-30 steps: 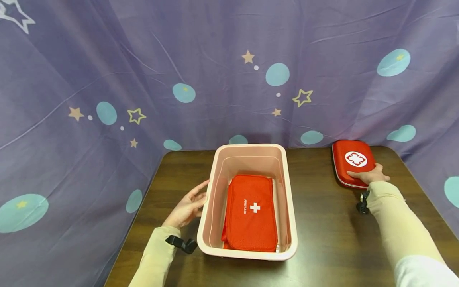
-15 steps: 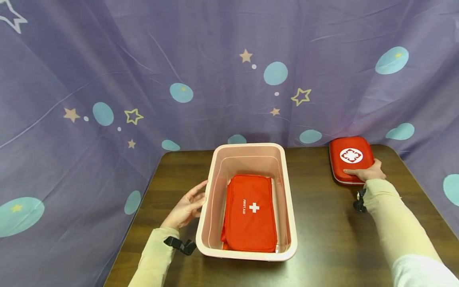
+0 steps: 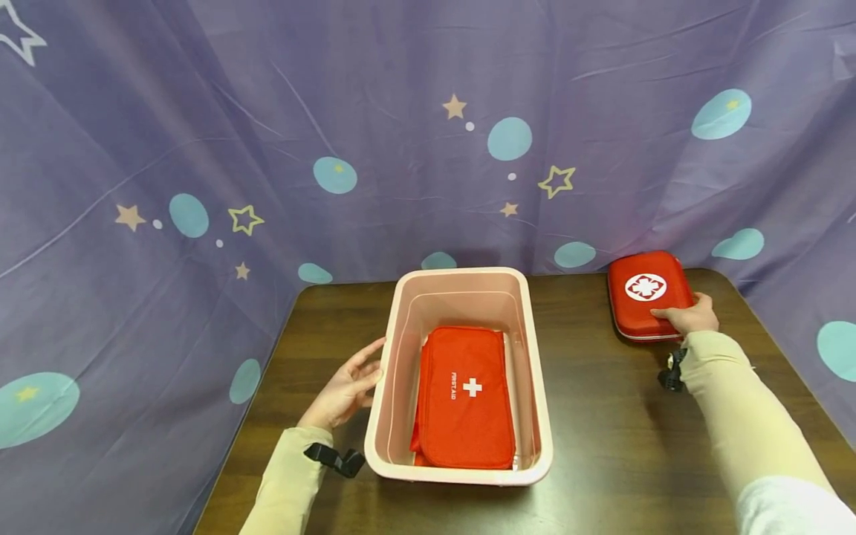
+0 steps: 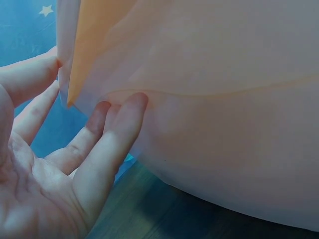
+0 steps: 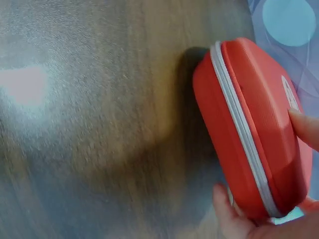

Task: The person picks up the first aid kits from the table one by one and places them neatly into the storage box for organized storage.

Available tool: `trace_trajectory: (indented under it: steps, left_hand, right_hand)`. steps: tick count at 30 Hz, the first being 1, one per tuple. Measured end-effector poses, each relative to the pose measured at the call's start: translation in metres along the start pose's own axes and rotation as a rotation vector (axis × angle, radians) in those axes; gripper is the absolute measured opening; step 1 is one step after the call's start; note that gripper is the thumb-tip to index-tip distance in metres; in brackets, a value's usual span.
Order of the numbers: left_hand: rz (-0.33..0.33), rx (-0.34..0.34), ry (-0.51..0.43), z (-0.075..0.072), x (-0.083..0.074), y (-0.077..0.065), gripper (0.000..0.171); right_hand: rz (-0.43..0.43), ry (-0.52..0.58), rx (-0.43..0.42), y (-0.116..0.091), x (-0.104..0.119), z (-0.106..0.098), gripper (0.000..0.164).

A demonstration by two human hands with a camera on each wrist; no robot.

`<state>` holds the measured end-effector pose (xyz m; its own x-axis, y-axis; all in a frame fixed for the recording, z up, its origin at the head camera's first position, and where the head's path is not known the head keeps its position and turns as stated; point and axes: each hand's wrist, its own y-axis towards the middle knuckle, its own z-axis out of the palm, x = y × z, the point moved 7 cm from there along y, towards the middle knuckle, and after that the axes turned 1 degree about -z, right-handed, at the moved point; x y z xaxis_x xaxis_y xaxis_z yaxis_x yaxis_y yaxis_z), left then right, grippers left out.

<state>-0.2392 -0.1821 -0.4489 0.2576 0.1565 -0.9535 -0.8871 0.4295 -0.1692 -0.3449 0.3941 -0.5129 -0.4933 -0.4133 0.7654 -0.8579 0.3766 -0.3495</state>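
In the head view, my left hand [image 3: 344, 390] rests its fingers against the left side of a pale pink plastic bin [image 3: 461, 479]. The left wrist view shows fairly straight fingertips [image 4: 134, 104] touching the bin's wall. A red soft pouch [image 3: 464, 423] marked FIRST AID with a white cross lies inside the bin. At the table's far right, my right hand [image 3: 695, 316] grips a red hard-shell first aid case [image 3: 645, 308] with a round white emblem. Its thumb [image 5: 306, 129] presses the top, and a finger reaches under the near corner. A grey zip runs round the case.
The dark wooden table [image 3: 595, 416] has the bin at its middle. A purple curtain [image 3: 401, 111] with stars and blue spots hangs right behind the table and along both sides. More red fabric shows at the left under the pouch in the bin.
The first aid case and my right hand have shifted slightly left and upward in the head view. The left hand and bin stay put, and the whole head view drifts a little.
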Motion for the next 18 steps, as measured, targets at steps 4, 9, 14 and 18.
trace_trajectory:
  steps: [4, 9, 14, 18]
  left_hand:
    - [0.006, 0.006, -0.001, 0.001, -0.001, 0.000, 0.057]
    - [0.018, 0.014, -0.017, 0.003, -0.003, -0.001, 0.059]
    - [0.021, 0.016, -0.023, 0.003, -0.004, -0.001, 0.059]
    - [0.019, 0.007, -0.009, 0.003, -0.002, 0.002, 0.059]
  right_hand:
    - [0.052, 0.182, 0.086, 0.001, -0.004, -0.001, 0.095]
    - [0.046, 0.326, 0.207, 0.004, -0.007, 0.000, 0.101]
    - [0.078, 0.502, 0.324, 0.012, -0.018, 0.004, 0.102]
    - [0.106, 0.670, 0.438, 0.009, -0.020, 0.007, 0.071]
